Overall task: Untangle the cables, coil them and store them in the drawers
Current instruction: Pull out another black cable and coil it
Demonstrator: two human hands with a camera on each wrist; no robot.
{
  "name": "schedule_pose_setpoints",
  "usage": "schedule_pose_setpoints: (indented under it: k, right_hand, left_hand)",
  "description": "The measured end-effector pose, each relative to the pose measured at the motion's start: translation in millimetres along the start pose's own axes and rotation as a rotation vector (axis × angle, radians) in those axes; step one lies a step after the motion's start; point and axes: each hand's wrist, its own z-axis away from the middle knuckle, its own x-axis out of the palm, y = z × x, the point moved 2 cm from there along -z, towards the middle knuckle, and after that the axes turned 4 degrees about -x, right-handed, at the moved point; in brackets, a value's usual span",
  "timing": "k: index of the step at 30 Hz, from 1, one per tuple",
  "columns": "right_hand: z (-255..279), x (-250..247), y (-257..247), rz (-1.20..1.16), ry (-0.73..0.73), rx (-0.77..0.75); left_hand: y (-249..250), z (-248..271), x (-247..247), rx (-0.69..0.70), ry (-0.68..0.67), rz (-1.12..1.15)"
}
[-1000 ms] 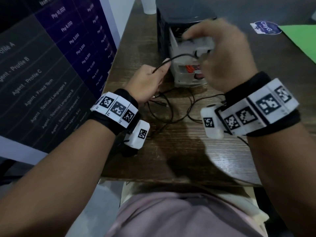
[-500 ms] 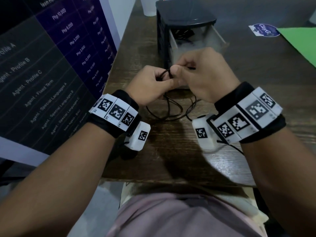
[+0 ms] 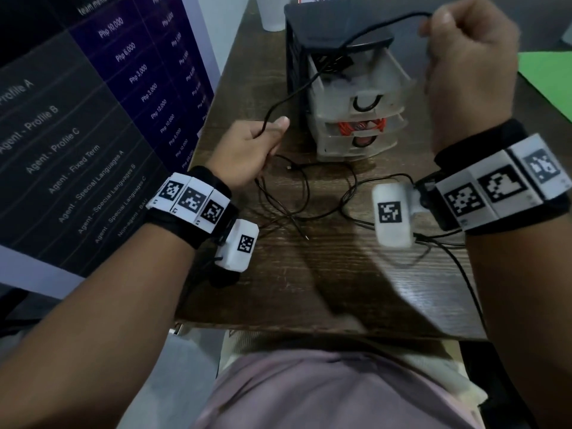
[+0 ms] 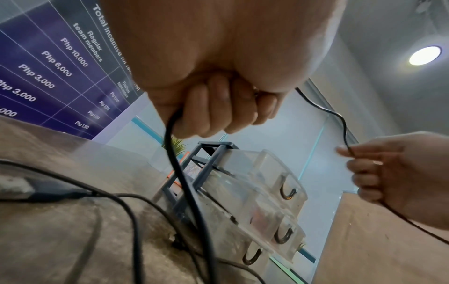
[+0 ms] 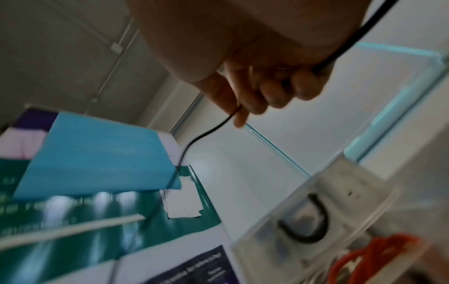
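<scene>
Black cable [image 3: 312, 78] runs between both hands, stretched across the front of the drawer unit [image 3: 346, 88]. Right hand [image 3: 470, 57]: cable pinched between thumb and curled fingers, other fingers folded into the palm; in the right wrist view the cable leaves the fingertips [image 5: 240, 115] and drops away. Left hand [image 3: 247, 150]: fingers curled round the same cable, thumb on top; left wrist view shows the cable coming out below the closed fingers [image 4: 213, 103] and going down to the table [image 3: 309, 274].

Right hand raised, level with the top of the drawer unit, wrist bent back. Left hand low, just beside the unit's lower left corner, near the table surface.

Cable thin, black, with slight kinks along the span. Rest of it lies in loose crossing loops [image 3: 297, 193] on the wooden table between the wrists. Top drawer [image 3: 371, 85] pulled out, clear plastic. Drawer below holds an orange coil [image 3: 362, 126].
</scene>
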Motion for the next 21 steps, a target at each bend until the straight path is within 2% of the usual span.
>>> schedule_pose_setpoints:
  k: [2, 4, 7, 9, 10, 13, 18, 21]
  right_hand:
    - [-3.9, -3.7, 4.0, 0.108, -0.027, 0.040]
    - [-1.8, -2.6, 6.3, 0.304, -0.117, 0.055]
    - [11.7, 6.3, -6.9, 0.490, -0.238, -0.128]
    - [22.1, 18.9, -18.9, 0.435, -0.372, -0.283]
    - [27.5, 26.6, -22.7, 0.388, -0.467, -0.309]
    - [38.8, 43.1, -24.5, 0.268, -0.664, -0.189]
    - [31.2, 36.9, -17.1, 0.299, -0.721, -0.162]
    - [23.2, 28.3, -13.3, 0.167, -0.535, -0.159]
  left_hand:
    - [0.1, 0.2, -4.1, 0.009, 0.046, 0.000]
    - [5.6, 0.2, -6.1, 0.013, 0.076, -0.003]
    - [19.9, -0.1, -3.1, 0.030, 0.060, -0.076]
    - [30.6, -0.1, 1.6, 0.053, 0.020, -0.142]
    - [35.0, -0.5, 3.8, 0.066, 0.002, -0.170]
    - [43.0, -0.9, 5.5, 0.106, -0.026, -0.187]
    - [38.0, 7.0, -0.7, 0.109, -0.076, -0.130]
    - [33.7, 11.3, 2.8, 0.026, -0.085, -0.036]
